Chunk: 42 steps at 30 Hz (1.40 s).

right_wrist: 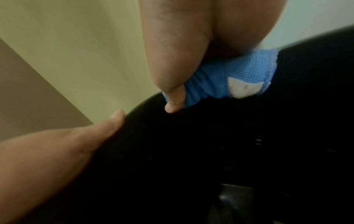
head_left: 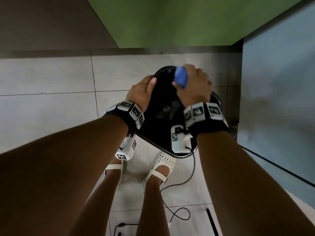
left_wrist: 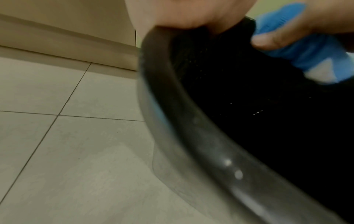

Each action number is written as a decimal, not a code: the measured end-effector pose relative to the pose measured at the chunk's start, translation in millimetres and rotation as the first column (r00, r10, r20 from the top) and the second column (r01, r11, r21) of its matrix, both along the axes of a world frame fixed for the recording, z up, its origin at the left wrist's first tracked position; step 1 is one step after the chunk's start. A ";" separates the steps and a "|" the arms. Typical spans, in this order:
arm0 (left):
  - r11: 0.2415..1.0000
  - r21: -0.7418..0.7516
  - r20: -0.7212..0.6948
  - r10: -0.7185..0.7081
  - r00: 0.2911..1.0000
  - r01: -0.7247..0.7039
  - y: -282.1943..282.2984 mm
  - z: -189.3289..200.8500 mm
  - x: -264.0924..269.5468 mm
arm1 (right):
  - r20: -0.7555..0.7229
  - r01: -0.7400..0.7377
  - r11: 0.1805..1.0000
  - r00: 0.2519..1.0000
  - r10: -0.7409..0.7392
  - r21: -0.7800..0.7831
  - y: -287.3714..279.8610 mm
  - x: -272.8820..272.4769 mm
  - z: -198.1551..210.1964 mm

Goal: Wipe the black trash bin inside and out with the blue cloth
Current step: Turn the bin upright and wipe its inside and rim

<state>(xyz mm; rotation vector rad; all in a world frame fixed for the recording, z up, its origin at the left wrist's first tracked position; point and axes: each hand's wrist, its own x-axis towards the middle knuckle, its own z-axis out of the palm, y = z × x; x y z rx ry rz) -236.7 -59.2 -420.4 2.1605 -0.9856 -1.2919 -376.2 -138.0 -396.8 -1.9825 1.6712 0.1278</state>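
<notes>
The black trash bin [head_left: 163, 99] stands on the tiled floor in front of my feet, its open mouth towards me. My left hand [head_left: 142, 92] grips its left rim, thumb over the edge; the left wrist view shows the fingers curled on the rim [left_wrist: 191, 136]. My right hand [head_left: 194, 86] holds the bunched blue cloth [head_left: 181, 77] against the far rim, thumb pinching it. In the right wrist view the blue cloth [right_wrist: 229, 80] with a white tag lies on the black inner wall [right_wrist: 191, 151], and my left hand's thumb [right_wrist: 107, 125] rests on the edge.
A green wall [head_left: 179, 21] rises just behind the bin, and a grey-blue panel [head_left: 279, 99] stands close on the right. My white shoes [head_left: 162, 167] are directly below the bin. Black cables [head_left: 180, 213] trail over the floor tiles [head_left: 47, 108] near my feet.
</notes>
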 end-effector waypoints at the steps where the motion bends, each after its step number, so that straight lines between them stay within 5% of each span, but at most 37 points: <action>1: 1.000 -0.001 0.004 -0.002 1.000 0.002 -0.1 0.3 0.0 | -0.024 0.040 0.999 0.999 -0.041 -0.011 4.9 -15.5 0.1; 7: 0.999 0.000 0.021 -0.037 0.999 0.037 -1.0 0.4 0.7 | 0.032 0.213 0.975 0.976 -0.216 0.063 16.6 -67.2 2.5; 11: 0.998 0.003 0.075 -0.058 0.996 0.058 -1.1 2.7 -0.2 | -0.155 0.274 0.961 0.952 -0.265 0.039 7.5 -39.5 3.0; 22: 0.999 -0.011 0.059 -0.039 0.997 0.040 -0.6 2.9 1.0 | 0.037 -0.117 0.992 0.993 0.116 0.041 -9.1 44.1 1.8; 28: 0.999 -0.041 0.072 0.016 0.997 -0.013 2.4 0.3 -6.7 | -0.058 0.181 0.983 0.982 -0.181 -0.003 3.9 -10.2 -0.4; 33: 0.999 -0.043 0.092 0.012 0.996 -0.008 2.3 -0.3 -6.2 | -0.164 0.486 0.874 0.862 -0.480 -0.002 9.0 -27.7 -0.8; 38: 0.990 -0.126 0.101 0.074 0.992 -0.061 11.7 -1.4 -7.9 | -0.096 0.319 0.947 0.944 -0.315 0.034 -7.8 -22.2 -0.6; 42: 0.986 -0.092 0.311 -0.105 0.945 0.140 8.2 3.2 -4.8 | -0.062 0.145 0.989 0.988 -0.144 0.011 -16.0 -15.2 -1.1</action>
